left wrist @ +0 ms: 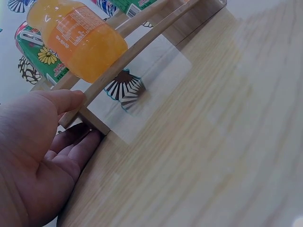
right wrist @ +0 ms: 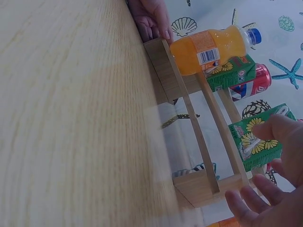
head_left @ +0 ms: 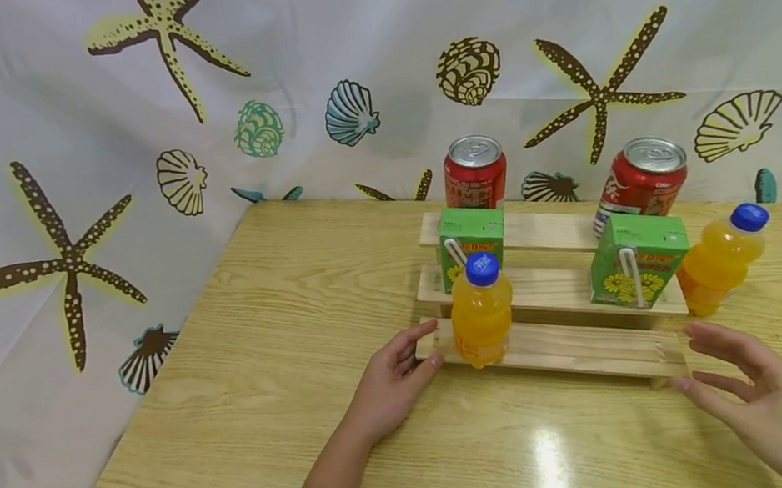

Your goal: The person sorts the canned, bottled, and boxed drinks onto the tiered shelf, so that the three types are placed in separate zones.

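A three-step wooden rack (head_left: 581, 346) stands on the table. My left hand (head_left: 385, 384) grips the left end of its lowest step, the thumb on the slat and the fingers curled by the end support (left wrist: 92, 120). Beside the rack's right end is my right hand (head_left: 769, 390), fingers spread and holding nothing; whether a fingertip touches the wood I cannot tell. An orange drink bottle (head_left: 481, 315) with a blue cap stands on the left of the lowest step. Green drink cartons (head_left: 640, 261) with straws sit on the middle step, one left and one right.
Two red cans stand at the back, one at the left (head_left: 476, 181) and one at the right (head_left: 643, 181). A second orange drink bottle (head_left: 713, 263) is just right of the rack. Behind the wooden table (head_left: 243, 367) hangs a shell-and-starfish patterned cloth (head_left: 301, 46).
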Demonstrator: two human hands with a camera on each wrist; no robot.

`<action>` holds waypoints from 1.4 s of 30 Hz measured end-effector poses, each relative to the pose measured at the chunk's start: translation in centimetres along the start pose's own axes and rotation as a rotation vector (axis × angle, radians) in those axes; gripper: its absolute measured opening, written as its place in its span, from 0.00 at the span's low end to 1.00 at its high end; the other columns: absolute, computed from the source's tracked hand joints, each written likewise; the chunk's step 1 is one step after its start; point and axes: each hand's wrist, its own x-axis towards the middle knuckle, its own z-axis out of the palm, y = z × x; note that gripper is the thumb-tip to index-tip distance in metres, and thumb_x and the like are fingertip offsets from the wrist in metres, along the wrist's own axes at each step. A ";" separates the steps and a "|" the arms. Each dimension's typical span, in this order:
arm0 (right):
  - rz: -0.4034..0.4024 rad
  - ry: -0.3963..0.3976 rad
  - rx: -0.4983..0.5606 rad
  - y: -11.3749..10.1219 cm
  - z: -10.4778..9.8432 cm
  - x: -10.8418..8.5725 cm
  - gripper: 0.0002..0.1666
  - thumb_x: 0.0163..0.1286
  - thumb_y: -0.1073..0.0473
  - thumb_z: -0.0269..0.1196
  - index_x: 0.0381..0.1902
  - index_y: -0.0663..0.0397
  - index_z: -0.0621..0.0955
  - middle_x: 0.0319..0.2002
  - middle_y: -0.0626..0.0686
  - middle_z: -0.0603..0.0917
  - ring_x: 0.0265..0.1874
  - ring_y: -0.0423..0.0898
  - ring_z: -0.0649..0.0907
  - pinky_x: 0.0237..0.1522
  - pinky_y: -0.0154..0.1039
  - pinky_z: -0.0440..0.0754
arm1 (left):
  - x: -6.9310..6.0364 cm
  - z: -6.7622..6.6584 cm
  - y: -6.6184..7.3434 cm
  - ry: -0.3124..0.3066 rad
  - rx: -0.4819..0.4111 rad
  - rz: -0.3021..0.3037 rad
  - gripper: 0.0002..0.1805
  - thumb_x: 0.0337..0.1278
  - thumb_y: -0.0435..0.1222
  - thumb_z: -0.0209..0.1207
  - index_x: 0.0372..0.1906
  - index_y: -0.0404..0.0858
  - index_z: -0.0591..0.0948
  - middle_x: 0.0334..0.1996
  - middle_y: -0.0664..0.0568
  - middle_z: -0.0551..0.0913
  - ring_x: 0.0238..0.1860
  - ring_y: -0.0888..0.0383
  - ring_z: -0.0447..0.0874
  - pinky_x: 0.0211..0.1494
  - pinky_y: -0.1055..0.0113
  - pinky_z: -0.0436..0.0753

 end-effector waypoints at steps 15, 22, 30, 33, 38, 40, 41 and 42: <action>0.066 0.012 -0.031 0.9 -0.8 0.2 0.40 0.65 0.56 0.71 0.73 0.51 0.70 0.64 0.40 0.77 0.53 0.19 0.72 0.43 0.20 0.82 | 0.1 0.0 -0.1 0.006 -0.011 -0.005 0.24 0.69 0.45 0.61 0.68 0.56 0.74 0.73 0.58 0.69 0.77 0.53 0.58 0.74 0.53 0.69; 0.058 0.030 -0.041 1.2 -0.8 0.3 0.40 0.64 0.58 0.71 0.72 0.53 0.70 0.66 0.47 0.76 0.54 0.19 0.72 0.43 0.20 0.82 | 0.1 0.0 -0.2 0.011 -0.007 -0.007 0.24 0.69 0.44 0.61 0.67 0.56 0.74 0.72 0.58 0.69 0.77 0.53 0.58 0.74 0.53 0.68; 0.102 0.047 -0.083 1.9 -1.1 0.7 0.45 0.65 0.55 0.72 0.76 0.46 0.65 0.70 0.54 0.73 0.52 0.19 0.71 0.40 0.18 0.81 | 0.1 -0.1 -0.1 0.005 -0.006 -0.008 0.24 0.69 0.44 0.61 0.68 0.56 0.74 0.73 0.58 0.69 0.77 0.53 0.59 0.74 0.53 0.70; 0.116 0.043 -0.091 2.1 -1.1 0.8 0.48 0.65 0.54 0.71 0.78 0.41 0.62 0.72 0.59 0.70 0.53 0.22 0.72 0.40 0.18 0.81 | 0.2 -0.1 -0.1 0.000 -0.007 0.000 0.25 0.69 0.44 0.61 0.68 0.54 0.73 0.73 0.57 0.68 0.77 0.52 0.58 0.74 0.53 0.70; 0.135 0.028 -0.092 2.3 -1.0 0.9 0.49 0.65 0.53 0.71 0.79 0.41 0.60 0.73 0.62 0.68 0.56 0.26 0.73 0.40 0.17 0.81 | 0.2 -0.1 -0.2 -0.004 -0.011 0.007 0.25 0.69 0.43 0.61 0.69 0.52 0.73 0.74 0.54 0.68 0.77 0.50 0.58 0.74 0.52 0.69; 0.142 0.023 -0.091 2.4 -1.0 0.8 0.50 0.65 0.52 0.71 0.79 0.42 0.59 0.73 0.63 0.67 0.57 0.28 0.74 0.40 0.17 0.80 | 0.2 -0.1 -0.2 -0.006 -0.013 0.010 0.25 0.70 0.42 0.60 0.69 0.51 0.73 0.74 0.53 0.68 0.77 0.50 0.57 0.74 0.52 0.69; 0.146 0.022 -0.092 2.4 -1.0 0.8 0.50 0.65 0.52 0.71 0.79 0.42 0.59 0.73 0.63 0.67 0.57 0.28 0.74 0.40 0.17 0.80 | 0.2 -0.1 -0.2 -0.006 -0.014 0.012 0.25 0.70 0.42 0.60 0.69 0.51 0.73 0.74 0.53 0.68 0.77 0.50 0.57 0.74 0.51 0.69; 0.145 0.024 -0.094 2.5 -1.0 0.8 0.50 0.65 0.52 0.71 0.79 0.42 0.59 0.73 0.64 0.67 0.57 0.27 0.74 0.40 0.16 0.80 | 0.2 -0.1 -0.3 -0.008 -0.016 0.014 0.26 0.70 0.42 0.60 0.70 0.50 0.73 0.74 0.53 0.68 0.77 0.50 0.57 0.74 0.51 0.68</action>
